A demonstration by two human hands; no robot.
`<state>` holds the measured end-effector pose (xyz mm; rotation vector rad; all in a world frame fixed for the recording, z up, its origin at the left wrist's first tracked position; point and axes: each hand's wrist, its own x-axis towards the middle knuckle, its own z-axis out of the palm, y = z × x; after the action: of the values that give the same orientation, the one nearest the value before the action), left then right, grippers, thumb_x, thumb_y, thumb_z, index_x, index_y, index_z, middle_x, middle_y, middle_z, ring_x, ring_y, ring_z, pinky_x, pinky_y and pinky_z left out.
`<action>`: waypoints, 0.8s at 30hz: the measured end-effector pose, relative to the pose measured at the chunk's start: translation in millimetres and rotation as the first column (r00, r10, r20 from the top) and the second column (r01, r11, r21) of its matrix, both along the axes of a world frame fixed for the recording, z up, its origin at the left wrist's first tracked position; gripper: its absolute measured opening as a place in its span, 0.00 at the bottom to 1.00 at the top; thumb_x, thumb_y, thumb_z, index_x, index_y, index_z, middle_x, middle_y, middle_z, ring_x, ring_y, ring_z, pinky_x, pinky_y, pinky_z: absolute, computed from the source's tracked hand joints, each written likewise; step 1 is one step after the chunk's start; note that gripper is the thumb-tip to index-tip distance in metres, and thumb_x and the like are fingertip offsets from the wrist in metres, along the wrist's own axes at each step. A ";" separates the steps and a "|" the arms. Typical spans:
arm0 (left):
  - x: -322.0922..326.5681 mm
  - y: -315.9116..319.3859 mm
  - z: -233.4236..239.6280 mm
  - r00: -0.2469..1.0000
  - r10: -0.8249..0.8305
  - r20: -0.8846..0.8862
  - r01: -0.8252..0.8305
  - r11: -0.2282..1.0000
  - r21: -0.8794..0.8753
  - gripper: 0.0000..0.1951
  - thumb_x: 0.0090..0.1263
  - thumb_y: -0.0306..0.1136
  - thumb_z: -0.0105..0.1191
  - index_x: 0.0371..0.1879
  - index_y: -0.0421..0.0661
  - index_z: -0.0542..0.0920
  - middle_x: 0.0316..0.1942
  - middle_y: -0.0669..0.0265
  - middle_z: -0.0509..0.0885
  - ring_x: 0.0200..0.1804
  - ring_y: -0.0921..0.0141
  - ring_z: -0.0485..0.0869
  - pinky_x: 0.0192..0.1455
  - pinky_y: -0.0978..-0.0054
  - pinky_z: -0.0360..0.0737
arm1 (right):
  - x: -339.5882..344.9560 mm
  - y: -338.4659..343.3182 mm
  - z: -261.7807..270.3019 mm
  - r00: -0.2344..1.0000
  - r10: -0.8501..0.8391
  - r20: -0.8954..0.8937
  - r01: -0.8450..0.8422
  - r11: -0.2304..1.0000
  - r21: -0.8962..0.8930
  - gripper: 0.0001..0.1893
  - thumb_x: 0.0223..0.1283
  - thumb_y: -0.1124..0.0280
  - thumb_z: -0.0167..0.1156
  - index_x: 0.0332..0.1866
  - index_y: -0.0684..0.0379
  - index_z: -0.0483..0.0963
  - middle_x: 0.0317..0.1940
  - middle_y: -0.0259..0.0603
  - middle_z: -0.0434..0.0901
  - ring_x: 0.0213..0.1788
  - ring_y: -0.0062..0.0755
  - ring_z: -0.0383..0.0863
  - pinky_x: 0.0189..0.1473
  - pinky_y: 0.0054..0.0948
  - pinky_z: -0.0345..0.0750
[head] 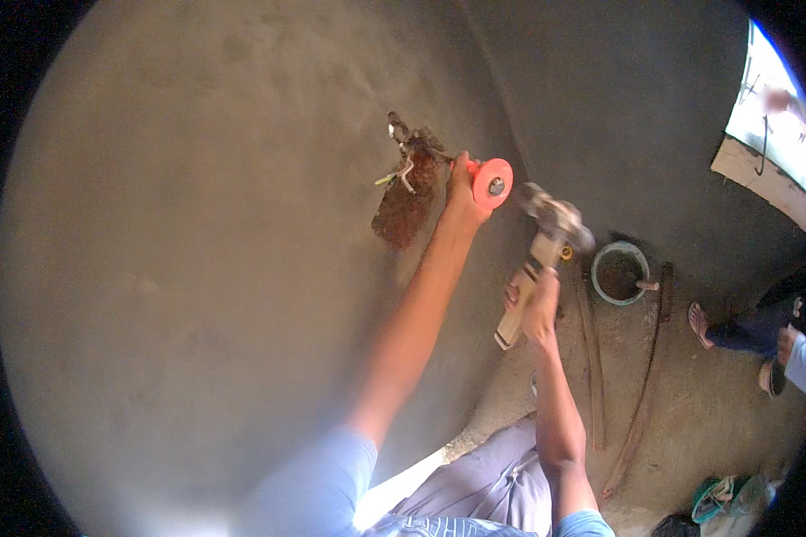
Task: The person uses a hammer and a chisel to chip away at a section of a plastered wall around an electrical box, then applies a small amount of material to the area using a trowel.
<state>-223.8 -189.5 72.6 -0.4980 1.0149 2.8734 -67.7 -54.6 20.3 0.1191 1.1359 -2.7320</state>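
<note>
My left hand (pixel 467 188) grips a cold chisel with an orange round hand guard (pixel 492 184). Its tip points into a rough hole (pixel 406 208) in the grey plastered wall (pixel 242 235), where reddish masonry is exposed. Several thin wires (pixel 404 176) and a bit of pale conduit stick out there. Lower and to the right, my right hand (pixel 541 302) holds a hammer (pixel 557 216), its head blurred and apart from the chisel's struck end. A pale bar (pixel 520 305) with dark bands, perhaps a spirit level, shows against this hand; fingers wrap its left edge.
On the floor stands a round bucket (pixel 620 273) with dark contents and a handle poking out. Long thin strips (pixel 645 396) lie beside it. A person's sandalled foot (pixel 700 325) and sleeve (pixel 804 369) are at right. A green bag-like item (pixel 712 500) sits lower right.
</note>
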 end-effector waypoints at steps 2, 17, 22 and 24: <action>-13.1 -12.9 4.3 0.995 0.096 -0.034 -0.098 0.992 -0.076 0.11 0.70 0.44 0.46 0.29 0.51 0.67 0.28 0.71 0.73 0.34 0.72 0.76 0.39 0.70 0.77 | 27.3 7.6 40.4 0.954 -0.213 0.211 0.284 0.866 -0.412 0.30 0.60 0.34 0.41 0.38 0.56 0.66 0.23 0.35 0.68 0.23 0.27 0.67 0.25 0.29 0.67; -8.6 -26.4 6.3 0.998 0.029 -0.055 -0.034 0.995 -0.098 0.14 0.69 0.47 0.47 0.26 0.53 0.67 0.26 0.71 0.73 0.31 0.70 0.77 0.37 0.67 0.78 | 27.6 23.0 63.3 0.957 -0.282 -0.071 0.225 0.873 -0.433 0.37 0.47 0.25 0.46 0.37 0.56 0.67 0.25 0.35 0.70 0.24 0.28 0.69 0.28 0.29 0.70; -18.4 2.1 13.3 0.998 0.029 -0.055 -0.033 0.997 -0.075 0.13 0.69 0.46 0.46 0.26 0.53 0.68 0.25 0.71 0.73 0.32 0.69 0.78 0.38 0.67 0.78 | -13.8 -20.6 27.6 0.926 -0.293 -0.236 0.334 0.930 0.155 0.36 0.51 0.26 0.41 0.41 0.54 0.66 0.22 0.34 0.68 0.22 0.28 0.68 0.27 0.28 0.70; -25.7 10.7 -1.0 0.991 -0.036 -0.128 0.028 0.997 -0.068 0.13 0.69 0.46 0.45 0.27 0.52 0.70 0.28 0.69 0.76 0.34 0.68 0.79 0.41 0.66 0.79 | -18.7 -22.0 -0.4 0.976 -0.189 -0.110 0.217 0.896 0.387 0.34 0.55 0.28 0.39 0.39 0.54 0.66 0.20 0.34 0.67 0.20 0.28 0.68 0.25 0.27 0.70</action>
<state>-249.6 -178.8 71.6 -0.2997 1.1284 2.8838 -86.4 -76.5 19.9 0.2093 1.7837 -2.6495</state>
